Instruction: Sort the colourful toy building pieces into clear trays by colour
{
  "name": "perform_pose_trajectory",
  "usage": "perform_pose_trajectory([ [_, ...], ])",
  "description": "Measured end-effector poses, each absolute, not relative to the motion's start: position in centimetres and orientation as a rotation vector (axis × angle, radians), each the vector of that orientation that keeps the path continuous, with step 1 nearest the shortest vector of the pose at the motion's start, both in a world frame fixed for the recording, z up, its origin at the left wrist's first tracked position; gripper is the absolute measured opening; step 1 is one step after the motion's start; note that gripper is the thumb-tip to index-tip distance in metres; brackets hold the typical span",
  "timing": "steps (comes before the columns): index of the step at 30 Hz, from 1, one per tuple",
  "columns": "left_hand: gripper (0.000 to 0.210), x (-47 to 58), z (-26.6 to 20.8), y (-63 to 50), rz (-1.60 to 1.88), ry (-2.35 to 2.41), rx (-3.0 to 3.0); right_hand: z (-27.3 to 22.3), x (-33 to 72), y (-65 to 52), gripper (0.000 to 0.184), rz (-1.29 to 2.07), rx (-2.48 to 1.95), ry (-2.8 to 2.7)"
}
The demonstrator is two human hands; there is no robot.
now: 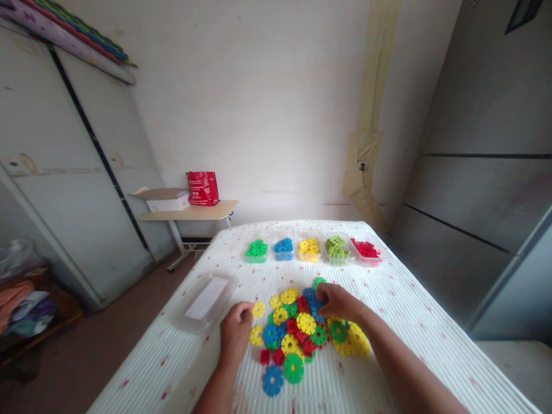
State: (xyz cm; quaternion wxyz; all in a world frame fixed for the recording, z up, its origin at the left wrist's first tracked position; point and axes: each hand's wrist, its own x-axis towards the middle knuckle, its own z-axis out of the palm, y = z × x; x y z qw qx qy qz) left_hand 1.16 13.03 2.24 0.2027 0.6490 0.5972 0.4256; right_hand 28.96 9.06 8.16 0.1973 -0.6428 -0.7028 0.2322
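A loose pile of notched plastic snowflake discs in yellow, green and blue lies on the table, mixed with small red plastic blocks point(292, 326). My left hand point(236, 332) is at the pile's left side, its fingers closed at the edge of a yellow disc point(258, 309). Over the far right of the pile, my right hand point(338, 300) has its fingers pinched together against blue discs point(309, 299); what lies between the fingertips is hidden. Nearest to me are a blue disc point(273, 380) and a green disc point(294, 368). More yellow discs point(357, 340) lie beside my right forearm.
Across the far side stand clear tubs of green pieces point(257, 248), blue pieces point(283, 248), yellow pieces point(309, 247), light green pieces point(337, 247) and red pieces point(366, 249). A clear plastic lid point(200, 326) with a white label lies left. A side table point(194, 213) holds a red bag point(202, 188).
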Motion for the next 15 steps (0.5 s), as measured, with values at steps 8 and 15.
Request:
perform_pose_trajectory([
  [8, 0.023, 1.1, 2.1, 13.0, 1.197, 1.670, 1.827, 8.6, 30.3, 8.9, 0.022, 1.184, -1.446, -1.538],
  [15, 0.024, 1.3, 2.3, 12.9, 1.225, 1.649, 1.791, 7.8, 31.1, 9.7, 0.035, 1.219, -1.276, -1.206],
])
